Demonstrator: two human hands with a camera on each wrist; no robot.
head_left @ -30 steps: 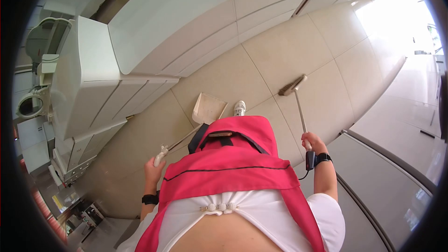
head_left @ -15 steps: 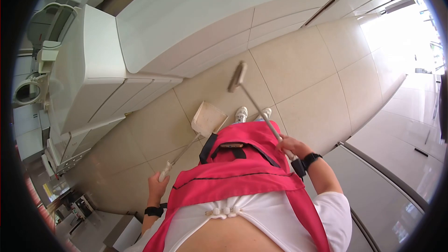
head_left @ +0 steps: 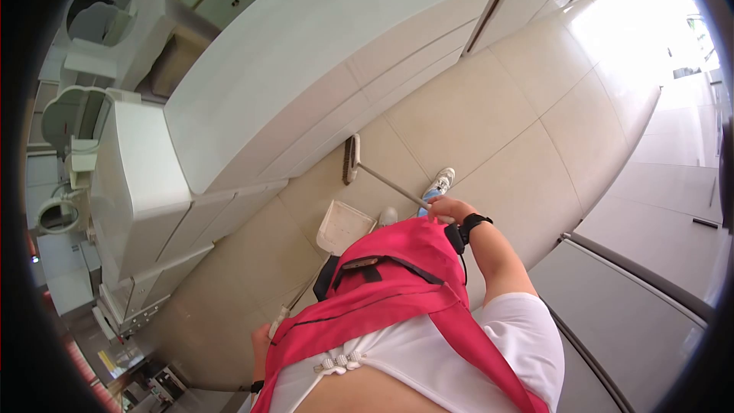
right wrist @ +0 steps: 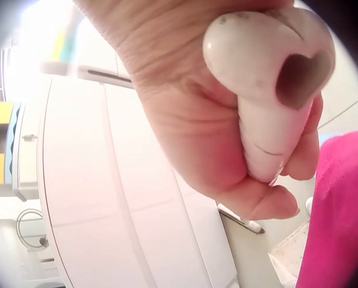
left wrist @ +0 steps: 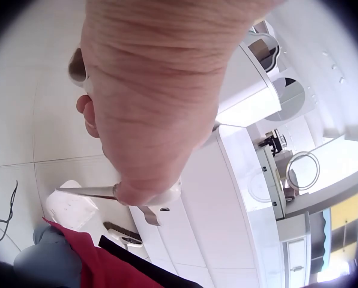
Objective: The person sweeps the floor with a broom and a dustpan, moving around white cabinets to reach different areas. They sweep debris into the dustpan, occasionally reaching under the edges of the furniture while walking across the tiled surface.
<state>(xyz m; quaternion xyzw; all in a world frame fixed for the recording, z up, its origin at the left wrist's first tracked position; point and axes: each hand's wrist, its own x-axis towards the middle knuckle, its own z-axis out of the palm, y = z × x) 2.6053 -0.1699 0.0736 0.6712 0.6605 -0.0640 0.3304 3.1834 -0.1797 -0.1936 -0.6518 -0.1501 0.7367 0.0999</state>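
You have one white cabinet (head_left: 145, 160) at far left. Next comes your left hand (head_left: 262, 340), its fingers wrapped round the handle of one dustpan (head_left: 344, 226); the pan lies on the tiled floor (head_left: 505, 176). Just beyond it is the brush of one broom (head_left: 352, 159), near the foot of the long white counter (head_left: 306, 69) and apart from the pan. Your two shoes (head_left: 440, 181) follow, one close beside the pan. Rightmost, your right hand (head_left: 449, 210) is clamped on the broom's white handle. You wear two black wristbands (head_left: 474, 222), one per arm.
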